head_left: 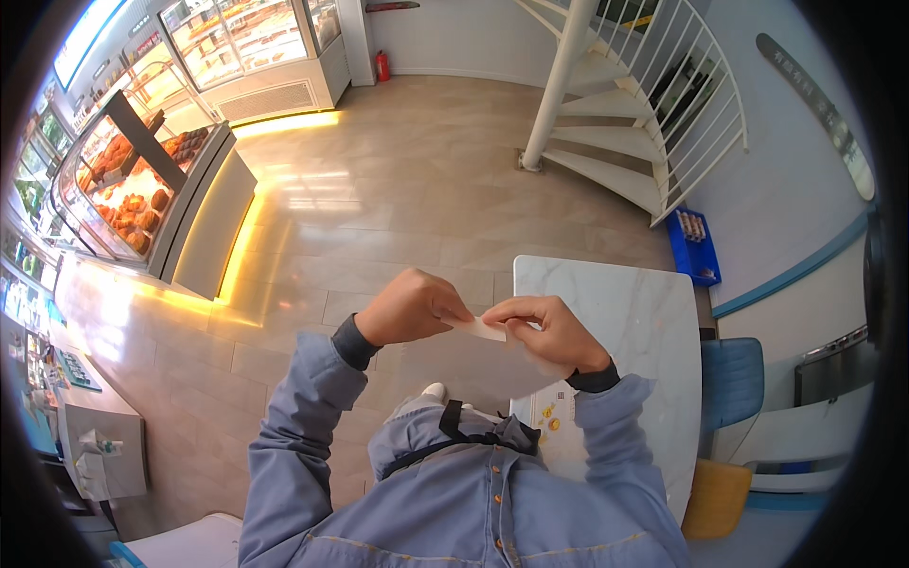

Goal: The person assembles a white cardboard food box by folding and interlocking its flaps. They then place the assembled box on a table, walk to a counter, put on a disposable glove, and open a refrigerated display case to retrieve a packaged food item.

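Observation:
Both my hands are raised in front of my body, over the left edge of the white marble-patterned table (615, 303). Between them hangs a thin, see-through plastic bag (464, 367) with a whitish strip along its top edge. My left hand (410, 308) pinches one end of that strip, fingers closed. My right hand (549, 331) grips the other end between thumb and fingers, close to the left fingertips. Small yellow printed shapes (549, 417) show below my right hand, against the table; I cannot tell whether they belong to the bag.
A blue chair (731, 381) and a yellow chair (717, 499) stand right of the table. Beyond it are a blue crate (694, 248) and a white spiral staircase (606, 142). Lit bread display cases (142, 199) and a counter (104, 445) line the left. Pale floor tiles lie between.

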The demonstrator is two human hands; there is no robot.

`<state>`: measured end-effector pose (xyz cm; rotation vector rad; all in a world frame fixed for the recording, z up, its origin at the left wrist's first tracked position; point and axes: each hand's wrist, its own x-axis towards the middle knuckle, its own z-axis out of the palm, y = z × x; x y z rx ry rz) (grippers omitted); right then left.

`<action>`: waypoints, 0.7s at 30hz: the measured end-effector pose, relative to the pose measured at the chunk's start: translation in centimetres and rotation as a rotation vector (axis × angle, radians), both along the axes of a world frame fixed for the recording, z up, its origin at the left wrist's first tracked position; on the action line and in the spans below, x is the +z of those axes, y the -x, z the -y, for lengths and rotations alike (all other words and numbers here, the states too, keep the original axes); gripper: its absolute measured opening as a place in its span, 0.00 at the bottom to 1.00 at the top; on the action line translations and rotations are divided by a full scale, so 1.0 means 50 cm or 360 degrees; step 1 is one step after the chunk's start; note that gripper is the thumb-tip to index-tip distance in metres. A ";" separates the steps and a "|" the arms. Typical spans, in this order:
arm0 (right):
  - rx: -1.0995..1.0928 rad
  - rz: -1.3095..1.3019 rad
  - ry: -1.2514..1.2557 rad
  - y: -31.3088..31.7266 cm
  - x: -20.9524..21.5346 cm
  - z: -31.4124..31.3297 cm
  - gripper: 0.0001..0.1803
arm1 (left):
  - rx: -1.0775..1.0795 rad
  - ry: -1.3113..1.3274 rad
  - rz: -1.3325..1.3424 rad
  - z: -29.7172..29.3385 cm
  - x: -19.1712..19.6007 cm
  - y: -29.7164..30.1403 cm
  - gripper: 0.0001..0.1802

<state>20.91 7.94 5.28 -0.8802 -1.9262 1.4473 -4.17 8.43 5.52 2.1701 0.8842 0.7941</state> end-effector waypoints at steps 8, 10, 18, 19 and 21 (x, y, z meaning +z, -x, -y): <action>-0.0220 0.0219 -0.0073 0.021 -0.017 0.011 0.07 | -0.0001 -0.0246 -0.0126 0.020 0.002 -0.012 0.21; -0.0332 0.0233 -0.0230 0.021 -0.027 0.016 0.06 | 0.0032 -0.0158 0.0080 0.022 0.014 -0.025 0.25; -0.0410 0.0266 -0.0621 0.023 -0.024 0.020 0.04 | 0.0252 0.0370 0.0151 0.019 0.002 -0.017 0.15; -0.0414 0.0271 -0.0580 0.025 -0.023 0.022 0.05 | 0.0377 0.0323 0.0141 0.020 -0.006 -0.026 0.13; -0.0412 0.0291 -0.0469 0.024 -0.024 0.020 0.06 | 0.0526 0.0191 0.0165 0.019 -0.020 -0.032 0.09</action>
